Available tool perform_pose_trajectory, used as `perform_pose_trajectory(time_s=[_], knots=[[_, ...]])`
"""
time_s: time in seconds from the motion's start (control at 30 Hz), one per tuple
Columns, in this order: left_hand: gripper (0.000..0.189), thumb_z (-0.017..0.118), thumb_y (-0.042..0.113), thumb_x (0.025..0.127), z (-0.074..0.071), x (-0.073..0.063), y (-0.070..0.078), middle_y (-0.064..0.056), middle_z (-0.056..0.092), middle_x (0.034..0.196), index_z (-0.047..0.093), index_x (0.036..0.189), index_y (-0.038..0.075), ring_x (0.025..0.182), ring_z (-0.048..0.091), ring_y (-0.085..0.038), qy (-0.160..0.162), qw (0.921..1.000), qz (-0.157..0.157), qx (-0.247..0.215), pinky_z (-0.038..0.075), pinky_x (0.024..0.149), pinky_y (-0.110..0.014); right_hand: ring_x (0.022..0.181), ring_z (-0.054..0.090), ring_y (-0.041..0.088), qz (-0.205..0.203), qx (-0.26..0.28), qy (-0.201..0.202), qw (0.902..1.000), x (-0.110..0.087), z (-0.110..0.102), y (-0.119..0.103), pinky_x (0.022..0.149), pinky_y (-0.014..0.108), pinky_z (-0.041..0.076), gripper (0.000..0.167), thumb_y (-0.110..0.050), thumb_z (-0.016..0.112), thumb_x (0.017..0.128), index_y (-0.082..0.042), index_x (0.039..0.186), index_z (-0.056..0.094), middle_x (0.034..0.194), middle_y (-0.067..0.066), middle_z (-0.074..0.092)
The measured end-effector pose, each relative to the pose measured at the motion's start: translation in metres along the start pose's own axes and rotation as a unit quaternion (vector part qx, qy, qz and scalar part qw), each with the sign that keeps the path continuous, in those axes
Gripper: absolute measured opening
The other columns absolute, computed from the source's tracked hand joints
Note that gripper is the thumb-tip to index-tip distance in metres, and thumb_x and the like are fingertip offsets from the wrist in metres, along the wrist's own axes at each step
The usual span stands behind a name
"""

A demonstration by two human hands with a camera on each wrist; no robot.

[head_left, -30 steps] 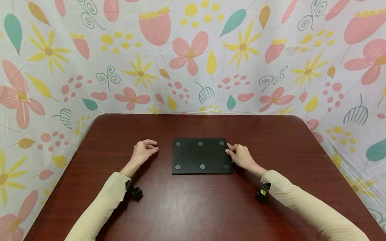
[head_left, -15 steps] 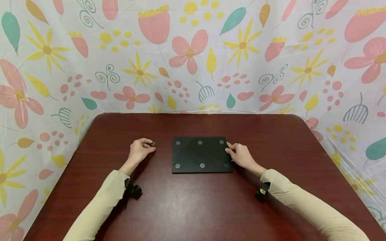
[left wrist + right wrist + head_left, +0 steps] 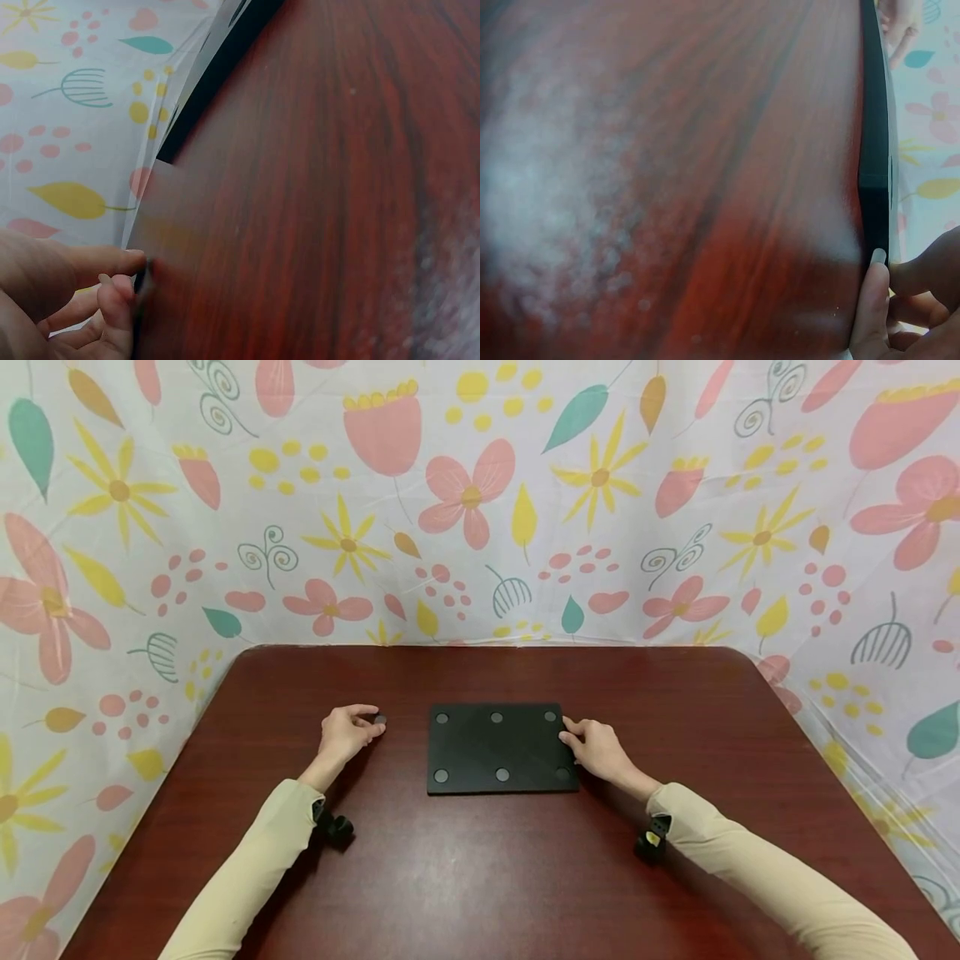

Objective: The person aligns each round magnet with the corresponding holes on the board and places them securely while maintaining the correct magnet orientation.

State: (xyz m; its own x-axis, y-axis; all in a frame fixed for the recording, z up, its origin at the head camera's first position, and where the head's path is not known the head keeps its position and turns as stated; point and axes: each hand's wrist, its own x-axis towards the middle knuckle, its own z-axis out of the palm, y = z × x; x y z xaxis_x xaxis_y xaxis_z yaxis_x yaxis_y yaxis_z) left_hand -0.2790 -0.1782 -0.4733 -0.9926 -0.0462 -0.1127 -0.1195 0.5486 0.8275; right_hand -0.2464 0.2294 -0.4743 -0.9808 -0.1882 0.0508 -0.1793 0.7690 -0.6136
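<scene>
A black rectangular board lies flat at the middle of the table, with several round grey spots along its long sides. The spot at its near right corner looks darker than the others. My right hand grips the right edge of the board, thumb and fingers at its rim; the right wrist view shows the thumb against the dark side edge. Left of the board, my left hand has thumb and index finger around a small dark grey disc. The left wrist view shows it as a thin dark edge at the fingertips.
The reddish-brown wooden table stretches around the board. A flower-printed curtain hangs along its back and both sides. Small black cameras are strapped at both wrists, beside the beige sleeves.
My left hand has drawn back slightly to the left, and the grey disc now shows between its fingertips. The board and my right hand stay in place.
</scene>
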Motion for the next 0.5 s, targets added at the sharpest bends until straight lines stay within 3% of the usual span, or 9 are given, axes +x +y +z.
perform_pose_trajectory(time_s=[0.17, 0.5], knots=[[0.041, 0.073, 0.012, 0.086, 0.0006, 0.0007, -0.0006, -0.013, 0.073, 0.085, 0.065, 0.125, 0.006, 0.061, 0.062, -0.011, 0.001, 0.9999, -0.01, -0.002, 0.05, 0.056, -0.024, 0.047, 0.056, 0.011, -0.006, -0.003, 0.006, 1.0, -0.0002, 0.0008, 0.0002, 0.047, 0.023, 0.045, 0.038, -0.011, 0.056, 0.098, 0.012, 0.129, 0.055, 0.13, 0.034, 0.053], [0.033, 0.074, 0.009, 0.085, 0.0032, 0.0012, -0.0004, -0.01, 0.07, 0.078, 0.069, 0.117, 0.003, 0.057, 0.06, -0.009, 0.017, 0.9998, -0.002, -0.01, 0.051, 0.056, -0.023, 0.047, 0.057, 0.011, -0.007, -0.001, 0.006, 1.0, -0.0005, 0.0006, 0.0004, 0.047, 0.023, 0.045, 0.039, -0.011, 0.056, 0.098, 0.012, 0.129, 0.055, 0.133, 0.03, 0.053]])
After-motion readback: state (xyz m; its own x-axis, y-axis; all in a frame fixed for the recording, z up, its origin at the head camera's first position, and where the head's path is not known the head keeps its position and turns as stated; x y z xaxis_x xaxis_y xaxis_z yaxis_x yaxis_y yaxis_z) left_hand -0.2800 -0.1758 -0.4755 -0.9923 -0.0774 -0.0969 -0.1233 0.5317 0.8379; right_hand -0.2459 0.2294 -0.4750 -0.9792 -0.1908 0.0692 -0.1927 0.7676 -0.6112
